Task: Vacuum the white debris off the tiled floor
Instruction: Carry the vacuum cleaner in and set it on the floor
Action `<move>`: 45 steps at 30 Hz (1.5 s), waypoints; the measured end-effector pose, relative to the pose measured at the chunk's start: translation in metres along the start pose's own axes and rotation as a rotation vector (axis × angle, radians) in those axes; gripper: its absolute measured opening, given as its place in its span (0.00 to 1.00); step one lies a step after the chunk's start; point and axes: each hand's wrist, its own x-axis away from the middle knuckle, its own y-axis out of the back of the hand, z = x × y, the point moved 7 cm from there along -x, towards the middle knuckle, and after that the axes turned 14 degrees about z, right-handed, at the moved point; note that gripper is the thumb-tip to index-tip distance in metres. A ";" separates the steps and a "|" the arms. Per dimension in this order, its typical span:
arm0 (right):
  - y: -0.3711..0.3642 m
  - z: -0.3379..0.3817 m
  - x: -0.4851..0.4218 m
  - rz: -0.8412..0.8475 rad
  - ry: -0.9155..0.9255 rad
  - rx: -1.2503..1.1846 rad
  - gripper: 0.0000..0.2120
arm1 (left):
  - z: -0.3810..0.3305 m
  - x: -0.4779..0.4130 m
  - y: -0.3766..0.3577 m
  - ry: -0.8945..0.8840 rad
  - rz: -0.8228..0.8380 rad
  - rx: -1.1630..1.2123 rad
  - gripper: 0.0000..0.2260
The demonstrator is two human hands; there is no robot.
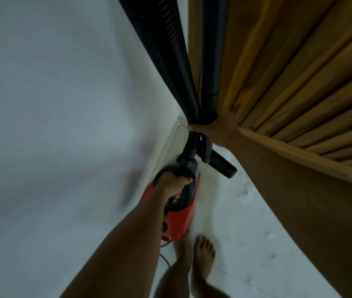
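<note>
One red vacuum [179,218] is gripped by its black handle in the left hand [174,186], one ribbed hose [170,50] and one rigid tube [212,61] are clasped together in the right hand [216,127], and white debris [245,191] is seen scattered on the tiled floor [256,244] towards its right edge, beyond two bare feet [204,252].

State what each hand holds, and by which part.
The left hand grips the red vacuum by its black handle. The right hand clasps the ribbed hose and tube together near their lower ends.
</note>
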 end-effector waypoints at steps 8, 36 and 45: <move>0.036 0.112 0.170 -0.080 -0.076 -0.029 0.23 | 0.012 0.174 -0.048 -0.047 0.032 -0.103 0.14; -0.077 0.166 0.640 -0.282 -0.084 -0.027 0.22 | 0.301 0.475 -0.207 -0.190 -0.001 -0.289 0.12; -0.118 0.131 0.795 -0.261 -0.147 -0.072 0.21 | 0.428 0.522 -0.302 -0.152 0.037 -0.288 0.12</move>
